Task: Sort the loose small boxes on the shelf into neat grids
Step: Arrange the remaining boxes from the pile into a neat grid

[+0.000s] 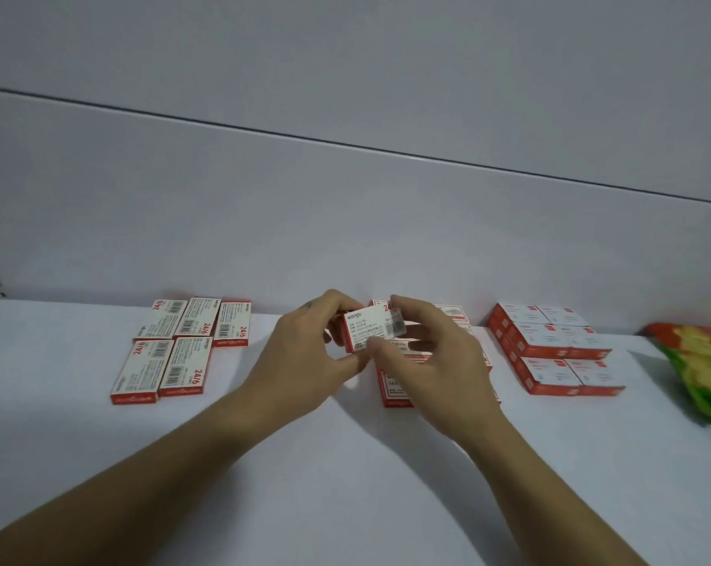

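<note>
Head view shows left hand [304, 353] and right hand [431, 353] both pinching one small red-and-white cardboard box [373, 329] above the white shelf [345, 463]. Turn it flat, then tuck it beside the left red-and-white box group [178, 349].

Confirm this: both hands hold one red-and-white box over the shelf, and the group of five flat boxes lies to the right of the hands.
Wrong in one respect. The group of five flat boxes lies to the left of the hands, as the head view shows. The left hand and right hand do hold one red-and-white box over the shelf.
</note>
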### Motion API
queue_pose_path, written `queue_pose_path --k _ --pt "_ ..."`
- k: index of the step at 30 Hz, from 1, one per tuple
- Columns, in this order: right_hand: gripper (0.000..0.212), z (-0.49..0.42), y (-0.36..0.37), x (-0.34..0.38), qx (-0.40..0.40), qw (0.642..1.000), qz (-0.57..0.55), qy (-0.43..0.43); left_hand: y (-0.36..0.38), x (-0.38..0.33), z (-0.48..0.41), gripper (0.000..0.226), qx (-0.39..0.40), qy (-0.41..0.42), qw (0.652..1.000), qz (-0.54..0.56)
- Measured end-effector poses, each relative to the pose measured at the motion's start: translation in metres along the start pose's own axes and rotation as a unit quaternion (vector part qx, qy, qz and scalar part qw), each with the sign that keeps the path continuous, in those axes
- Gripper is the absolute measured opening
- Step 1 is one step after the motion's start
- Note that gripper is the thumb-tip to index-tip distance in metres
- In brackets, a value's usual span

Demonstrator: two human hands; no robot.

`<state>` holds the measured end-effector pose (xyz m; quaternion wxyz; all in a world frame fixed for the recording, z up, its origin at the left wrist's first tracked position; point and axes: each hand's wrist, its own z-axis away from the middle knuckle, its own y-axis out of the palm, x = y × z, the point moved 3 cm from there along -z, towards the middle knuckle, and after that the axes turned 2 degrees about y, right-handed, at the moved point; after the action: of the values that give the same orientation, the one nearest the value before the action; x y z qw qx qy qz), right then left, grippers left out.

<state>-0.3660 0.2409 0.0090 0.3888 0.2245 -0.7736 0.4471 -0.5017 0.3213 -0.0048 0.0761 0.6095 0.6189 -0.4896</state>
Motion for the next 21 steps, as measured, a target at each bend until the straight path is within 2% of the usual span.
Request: queue_pose_path --k 5,7,9,12,15,18,20,21 --pt "0.071 0.011 0.015 0.003 0.012 1.0 0.004 0.007 -0.007 0.0 0.012 0.042 -0.015 -0.009 0.999 -0.044" --pt "0.078 0.013 0.019 0.003 0.014 1.0 0.011 0.013 -0.007 -0.004 0.016 0.042 -0.033 0.031 0.996 -0.074" --pt "0.076 0.014 0.02 0.004 0.012 1.0 -0.005 0.022 -0.006 -0.01 0.017 0.041 -0.056 0.087 0.988 -0.116" --pt "0.058 0.014 0.018 0.004 0.039 0.995 -0.068 0.069 -0.002 -0.012 0.016 0.04 -0.059 0.12 0.983 -0.126" --pt "0.037 0.012 0.015 0.005 0.125 0.961 -0.216 0.121 -0.005 -0.009 0.015 0.04 -0.043 0.104 0.989 -0.096" --pt "0.033 0.011 0.013 0.009 0.19 0.903 -0.364 0.127 -0.01 -0.004 0.015 0.041 -0.006 0.058 0.997 -0.052" --pt "0.03 0.009 0.012 0.007 0.196 0.877 -0.418 0.137 -0.014 -0.003 0.015 0.042 -0.005 0.023 0.999 -0.022" --pt "0.03 0.007 0.01 0.005 0.187 0.877 -0.418 0.146 -0.016 -0.003 0.014 0.043 -0.009 0.01 1.0 -0.007"
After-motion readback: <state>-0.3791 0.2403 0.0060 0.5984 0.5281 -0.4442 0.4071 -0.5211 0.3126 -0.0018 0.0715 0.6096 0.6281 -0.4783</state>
